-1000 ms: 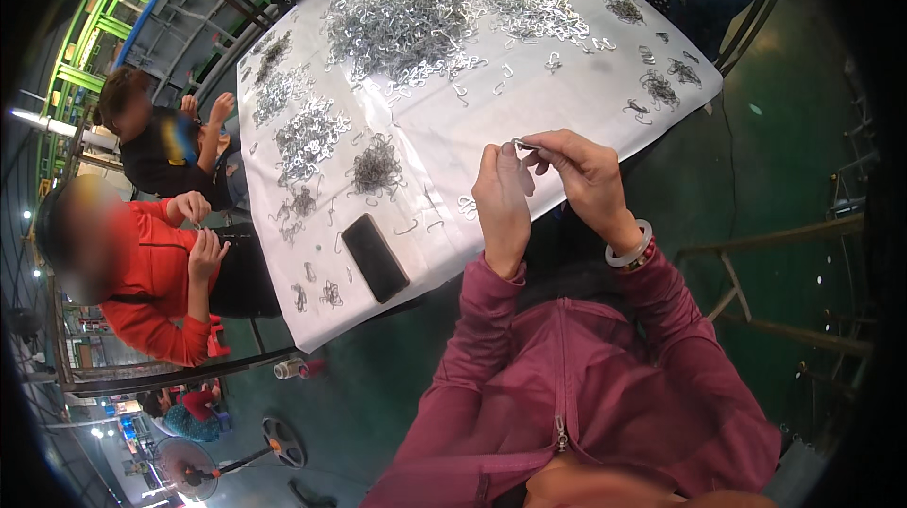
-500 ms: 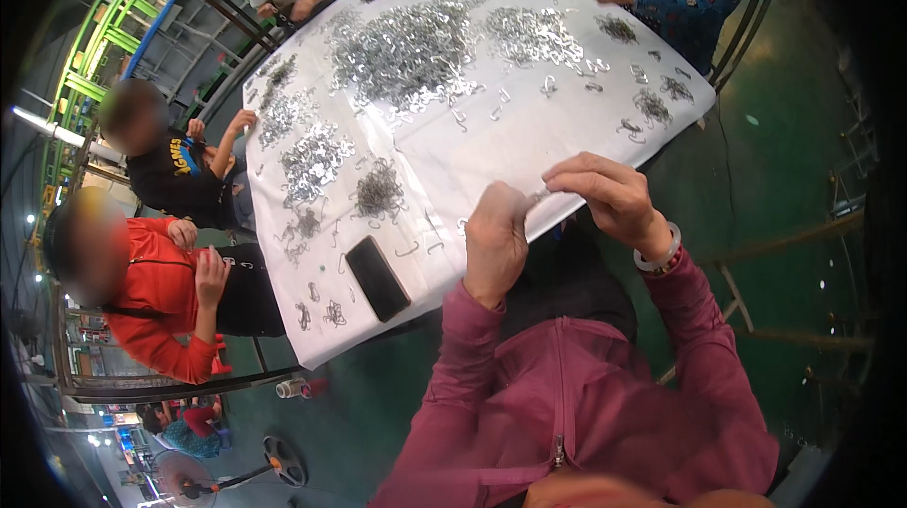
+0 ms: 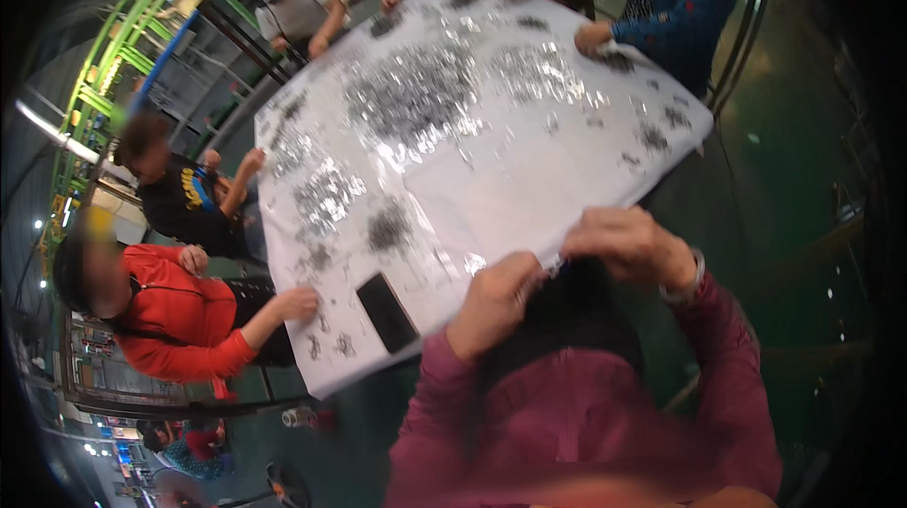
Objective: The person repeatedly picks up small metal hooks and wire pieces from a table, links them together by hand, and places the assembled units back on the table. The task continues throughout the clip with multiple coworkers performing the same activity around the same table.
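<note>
At the near edge of a white-covered table (image 3: 510, 189), my left hand (image 3: 493, 306) is closed, its thumb and forefinger pinched together. My right hand (image 3: 628, 245) faces it across a small gap, fingers curled into a pinch. Whatever sits in either pinch is too small and blurred to name. Left of my hands, a dark phone (image 3: 386, 312) lies flat on the cover. Beyond it is a heap of thin dark wire pieces (image 3: 388, 225). A large pile of shiny metal hooks (image 3: 411, 92) spreads over the middle of the table.
A smaller hook pile (image 3: 329, 194) lies to the left, another pile (image 3: 539, 73) at the far right. Small clusters (image 3: 652, 137) dot the right edge. A person in red (image 3: 179, 314) and one in black (image 3: 184, 196) are on the left; others work along the far side.
The view has shifted, so the table and my hands appear lower. My right fingers, stretched toward the left hand before, are now curled. The person in red has put a hand on the table edge.
</note>
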